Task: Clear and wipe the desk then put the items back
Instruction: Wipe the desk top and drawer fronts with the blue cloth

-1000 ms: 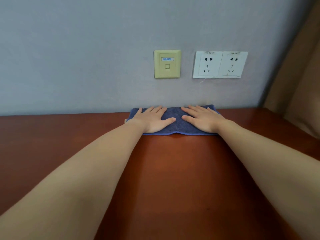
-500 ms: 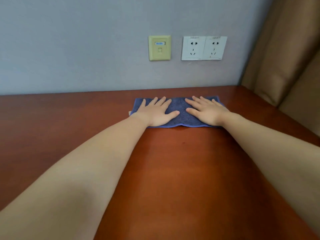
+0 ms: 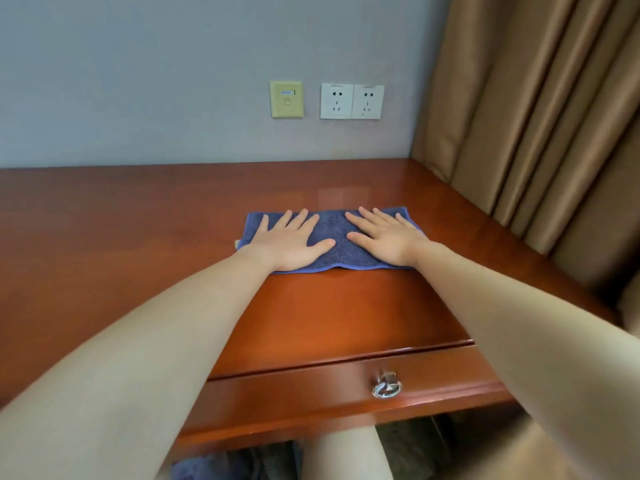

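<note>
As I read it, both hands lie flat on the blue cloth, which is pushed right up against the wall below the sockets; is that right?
Not quite. In the head view the blue cloth is not against the wall: a band of bare desk separates them. The left hand and right hand do lie flat on it, below the sockets.

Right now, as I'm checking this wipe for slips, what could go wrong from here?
The left hand and right hand press flat on the cloth without gripping it. Its near edge ripples, so it might bunch or slide out. The cloth covers only a narrow strip, so much of the desk to the left could be missed. A sweep to the right might catch the curtain hanging at the desk's edge.
</note>
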Action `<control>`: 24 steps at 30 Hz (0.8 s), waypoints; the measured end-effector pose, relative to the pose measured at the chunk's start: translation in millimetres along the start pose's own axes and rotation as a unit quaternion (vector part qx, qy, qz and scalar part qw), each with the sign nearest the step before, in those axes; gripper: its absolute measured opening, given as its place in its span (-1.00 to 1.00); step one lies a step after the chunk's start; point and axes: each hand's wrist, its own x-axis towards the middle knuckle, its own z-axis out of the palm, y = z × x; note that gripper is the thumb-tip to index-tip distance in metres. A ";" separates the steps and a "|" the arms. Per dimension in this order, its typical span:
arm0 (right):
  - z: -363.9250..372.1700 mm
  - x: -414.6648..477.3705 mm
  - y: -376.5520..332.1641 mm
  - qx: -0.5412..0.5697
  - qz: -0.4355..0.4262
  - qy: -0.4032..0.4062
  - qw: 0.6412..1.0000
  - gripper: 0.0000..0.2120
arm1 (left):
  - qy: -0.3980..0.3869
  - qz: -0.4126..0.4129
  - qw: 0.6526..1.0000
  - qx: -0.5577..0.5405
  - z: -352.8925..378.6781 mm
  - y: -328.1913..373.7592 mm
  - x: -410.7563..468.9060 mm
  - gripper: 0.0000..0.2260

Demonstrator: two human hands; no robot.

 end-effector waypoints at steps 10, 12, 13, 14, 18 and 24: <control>4.9 -92.1 17.2 0.010 0.001 0.000 1.000 -0.46 | -0.019 0.006 1.000 -0.009 7.8 61.3 -67.3 -0.30; 6.0 -105.3 25.0 0.011 0.005 0.004 1.000 -0.46 | -0.022 0.011 1.000 -0.012 8.3 74.5 -73.9 -0.30; 6.5 -111.0 29.3 0.012 0.008 0.004 1.000 -0.47 | -0.023 0.014 1.000 -0.013 8.2 80.9 -76.2 -0.30; 6.7 -116.3 33.8 0.013 0.011 0.004 1.000 -0.47 | -0.024 0.018 0.999 -0.015 8.5 87.5 -78.4 -0.30; 6.2 -134.0 52.1 0.018 0.024 0.004 1.000 -0.47 | -0.029 0.032 0.999 -0.016 9.6 109.6 -80.3 -0.30; 6.9 -139.9 76.7 0.036 0.044 0.016 0.998 -0.48 | -0.032 0.059 0.997 -0.023 10.7 127.8 -62.5 -0.28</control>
